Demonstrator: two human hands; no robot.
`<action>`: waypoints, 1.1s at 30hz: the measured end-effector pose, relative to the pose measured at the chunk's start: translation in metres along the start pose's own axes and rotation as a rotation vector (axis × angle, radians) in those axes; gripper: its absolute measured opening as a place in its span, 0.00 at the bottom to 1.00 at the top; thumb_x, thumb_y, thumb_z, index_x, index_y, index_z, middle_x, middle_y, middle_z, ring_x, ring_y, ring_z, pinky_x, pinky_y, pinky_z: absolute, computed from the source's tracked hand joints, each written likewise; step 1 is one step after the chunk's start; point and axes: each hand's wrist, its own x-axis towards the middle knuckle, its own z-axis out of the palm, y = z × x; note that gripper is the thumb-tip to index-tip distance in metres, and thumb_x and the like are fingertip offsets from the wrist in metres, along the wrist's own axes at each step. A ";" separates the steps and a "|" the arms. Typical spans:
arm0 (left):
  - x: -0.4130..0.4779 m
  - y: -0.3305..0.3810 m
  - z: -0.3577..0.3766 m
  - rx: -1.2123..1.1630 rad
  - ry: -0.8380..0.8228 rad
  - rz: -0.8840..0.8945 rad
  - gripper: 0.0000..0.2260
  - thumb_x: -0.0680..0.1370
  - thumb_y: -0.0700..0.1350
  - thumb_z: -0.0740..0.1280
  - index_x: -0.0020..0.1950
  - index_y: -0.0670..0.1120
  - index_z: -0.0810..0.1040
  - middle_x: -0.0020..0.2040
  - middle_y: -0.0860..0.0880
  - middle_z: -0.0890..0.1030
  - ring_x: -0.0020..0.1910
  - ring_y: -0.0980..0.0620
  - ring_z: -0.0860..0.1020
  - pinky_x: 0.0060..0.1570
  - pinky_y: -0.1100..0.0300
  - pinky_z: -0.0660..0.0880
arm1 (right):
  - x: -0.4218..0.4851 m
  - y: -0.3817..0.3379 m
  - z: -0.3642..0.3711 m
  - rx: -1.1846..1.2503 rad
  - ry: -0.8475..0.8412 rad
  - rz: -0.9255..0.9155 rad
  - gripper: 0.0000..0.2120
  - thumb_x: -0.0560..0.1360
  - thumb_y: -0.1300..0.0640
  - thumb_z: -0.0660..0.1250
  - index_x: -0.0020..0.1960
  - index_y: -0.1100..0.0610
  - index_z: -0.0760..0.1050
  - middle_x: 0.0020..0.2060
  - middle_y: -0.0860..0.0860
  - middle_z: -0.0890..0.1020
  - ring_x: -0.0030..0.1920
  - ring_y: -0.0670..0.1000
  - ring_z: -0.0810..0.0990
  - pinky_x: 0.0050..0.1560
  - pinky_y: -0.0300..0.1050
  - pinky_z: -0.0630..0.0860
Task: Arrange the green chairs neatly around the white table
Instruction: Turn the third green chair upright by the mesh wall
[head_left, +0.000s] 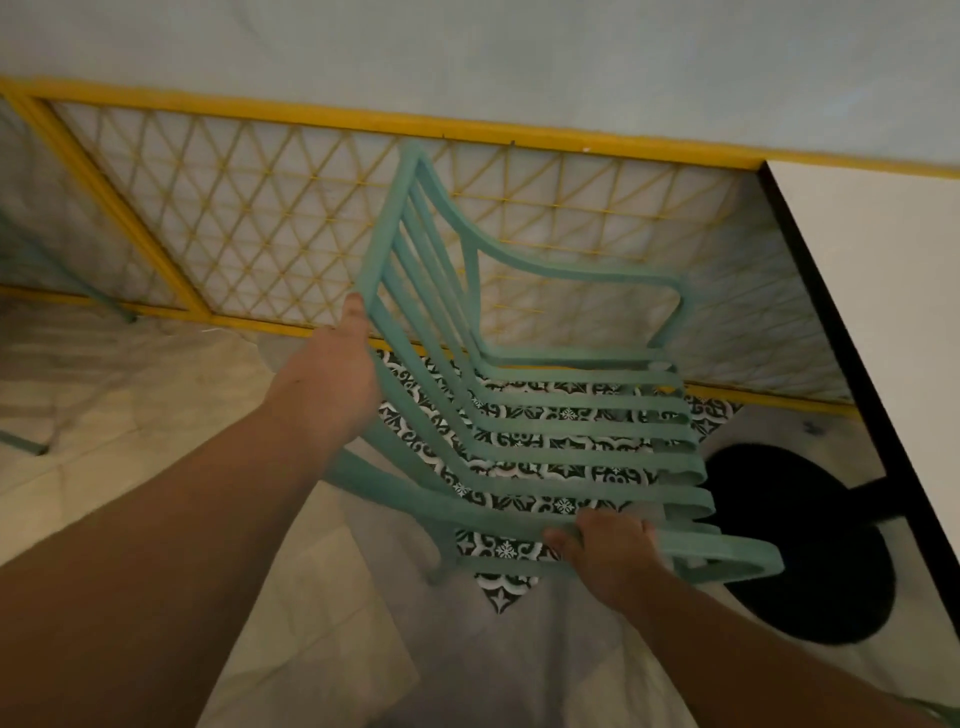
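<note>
1. I am gripping the green chair (387, 244) with both hands, set well apart on it
2. My left hand (332, 379) is clasping the outer frame of the slatted backrest partway down its near side. The thumb is lying along the front of the frame and the fingers are hidden behind it
3. My right hand (613, 556) is clamping the near armrest close to its front curve, with the fingers curling over the top and the thumb tucking underneath
4. The chair is leaning at a tilt in the view. Its seat slats are running towards the white surface (883, 291) and its front end is pointing at it. I cannot tell whether its legs are touching the floor
5. The chair is sitting just beside the corner of the white surface, near its black edge (857, 338). The front of the seat is hanging close to the round black base (810, 545), which is standing on the floor under that surface
6. Black-and-white patterned tiles (498, 551) are showing through the gaps between the seat slats and below the near armrest, and pale floor tiles (156, 389) are spreading out to my left
7. A yellow lattice railing (260, 106) is running behind the chair, with a pale wall (467, 52) above it
8. The legs of another green chair (104, 299) are showing at the far left, well apart from the one I am holding
</note>
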 end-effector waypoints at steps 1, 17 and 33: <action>0.006 0.000 0.000 0.007 0.008 0.006 0.36 0.81 0.36 0.57 0.83 0.54 0.43 0.58 0.42 0.74 0.48 0.43 0.75 0.38 0.51 0.69 | 0.003 -0.001 0.000 0.014 0.000 0.006 0.22 0.78 0.28 0.52 0.48 0.45 0.72 0.46 0.46 0.75 0.53 0.51 0.73 0.65 0.55 0.65; 0.027 -0.013 -0.007 -0.298 -0.120 0.087 0.34 0.84 0.49 0.61 0.84 0.49 0.46 0.82 0.47 0.57 0.77 0.43 0.63 0.72 0.49 0.65 | -0.012 -0.013 -0.035 0.153 -0.116 0.067 0.22 0.81 0.39 0.55 0.69 0.50 0.69 0.72 0.55 0.70 0.74 0.60 0.65 0.77 0.64 0.59; -0.041 -0.019 -0.182 -0.017 -0.140 0.525 0.28 0.86 0.52 0.54 0.84 0.48 0.49 0.84 0.51 0.50 0.82 0.52 0.48 0.80 0.54 0.48 | -0.162 -0.114 -0.242 0.269 0.379 0.018 0.37 0.80 0.34 0.54 0.81 0.56 0.57 0.78 0.55 0.66 0.79 0.58 0.59 0.77 0.59 0.60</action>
